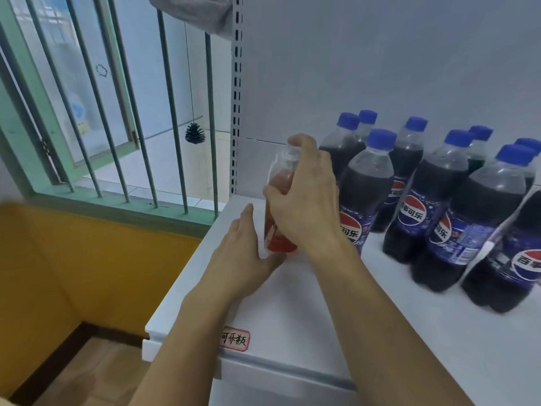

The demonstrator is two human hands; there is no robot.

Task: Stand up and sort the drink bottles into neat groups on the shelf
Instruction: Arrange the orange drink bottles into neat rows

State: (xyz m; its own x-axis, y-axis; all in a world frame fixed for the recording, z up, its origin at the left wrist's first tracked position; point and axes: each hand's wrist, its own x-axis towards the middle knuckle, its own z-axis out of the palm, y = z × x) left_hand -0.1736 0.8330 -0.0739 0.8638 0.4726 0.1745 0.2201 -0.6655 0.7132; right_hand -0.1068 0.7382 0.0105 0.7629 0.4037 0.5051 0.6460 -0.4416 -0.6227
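1. On the white shelf (292, 303), toward its 10 o'clock corner, one red drink bottle (279, 218) is being held upright, its base at or just above the shelf surface; contact cannot be told.
2. That bottle is being gripped by the right hand (307, 200), whose fingers are being curled around its neck and upper body from the 3 o'clock side.
3. At the bottle's 8 o'clock, the left hand (243, 259) is being kept flat beside the base, fingers straight and together, with the thumb being tucked under the bottle's foot.
4. At 3 o'clock from the red bottle, nine blue caps are being counted among the cola bottles (421, 200), all upright and packed closely in slanting rows; one further dark bottle is being cut off by the frame edge at 4 o'clock, its top unseen.
5. The nearest cola bottle is being partly hidden behind the right wrist, just beside the red bottle.
6. At 6 o'clock on the shelf's front edge, one handwritten red-bordered label (235, 338) is being shown.
7. At 10 o'clock, behind the barred window (117, 112), one dark pine cone (193, 133) is being hung on a thread.
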